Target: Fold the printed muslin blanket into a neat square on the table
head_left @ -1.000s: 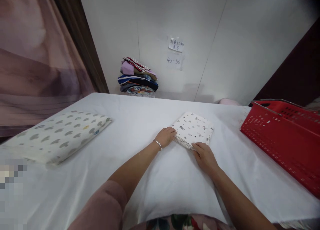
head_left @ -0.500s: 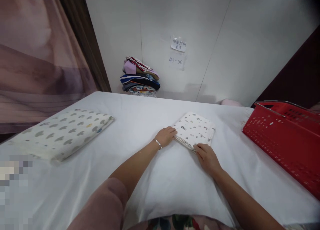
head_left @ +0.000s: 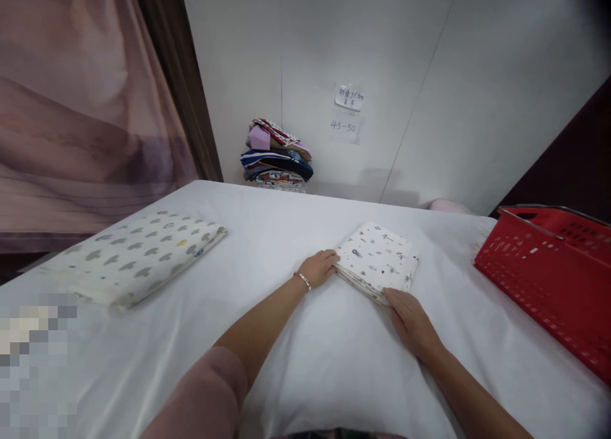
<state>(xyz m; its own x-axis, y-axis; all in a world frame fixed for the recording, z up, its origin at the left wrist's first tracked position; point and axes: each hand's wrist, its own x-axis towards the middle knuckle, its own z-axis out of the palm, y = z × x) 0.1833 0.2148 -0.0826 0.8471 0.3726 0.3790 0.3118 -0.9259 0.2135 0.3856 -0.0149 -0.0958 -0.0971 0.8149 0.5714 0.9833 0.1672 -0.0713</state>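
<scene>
A folded white cloth (head_left: 375, 257) with a small dark print lies on the white-covered table in front of me. Several layers show along its near edge. My left hand (head_left: 319, 268) holds the left corner, fingers closed over it, with a bracelet on the wrist. At the near right corner, my right hand (head_left: 411, 321) has its fingers together along the edge, gripping the layers; its thumb is mostly hidden. Further left lies a larger folded cream cloth (head_left: 147, 248) with grey cloud-like shapes, apart from both hands.
On the right stands a red perforated basket (head_left: 548, 280) with a metal handle. A pile of folded fabrics (head_left: 277, 156) rises beyond the far edge, against the wall. Handwritten paper signs (head_left: 347, 111) hang above. A pink curtain (head_left: 71, 108) covers the left side.
The camera view has shifted slightly, so the scene sits lower and further right. The right hand's fingers look straighter along the near corner. The left hand keeps its place on the cloth.
</scene>
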